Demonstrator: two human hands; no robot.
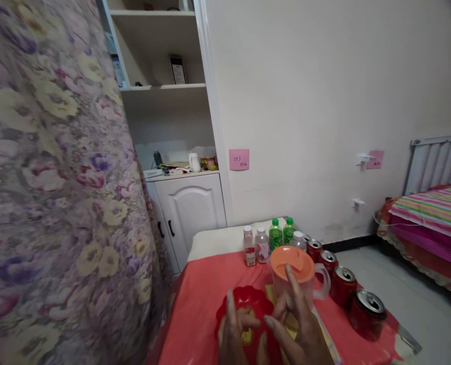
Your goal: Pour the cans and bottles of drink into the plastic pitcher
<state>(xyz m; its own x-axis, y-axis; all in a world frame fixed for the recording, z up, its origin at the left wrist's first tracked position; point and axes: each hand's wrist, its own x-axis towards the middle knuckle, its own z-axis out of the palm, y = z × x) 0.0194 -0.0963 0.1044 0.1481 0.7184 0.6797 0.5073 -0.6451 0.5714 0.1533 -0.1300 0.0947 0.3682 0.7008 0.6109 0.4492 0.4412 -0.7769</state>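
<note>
Both hands are raised over the near part of the table. My left hand is above a red scalloped dish, index finger stretched up and the other fingers loosely bent, holding nothing. To its right, my right hand has its fingers apart, the index finger pointing up in front of a clear pitcher with an orange lid. Nothing shows in this hand either. Gold marking is visible in the dish bottom between the fingers. Part of a yellowish flat item lies under my right hand.
Several red cans line the table's right edge. Behind the pitcher stand green-capped bottles and small clear bottles. A red cloth covers the table. A floral curtain hangs left; a bed stands right.
</note>
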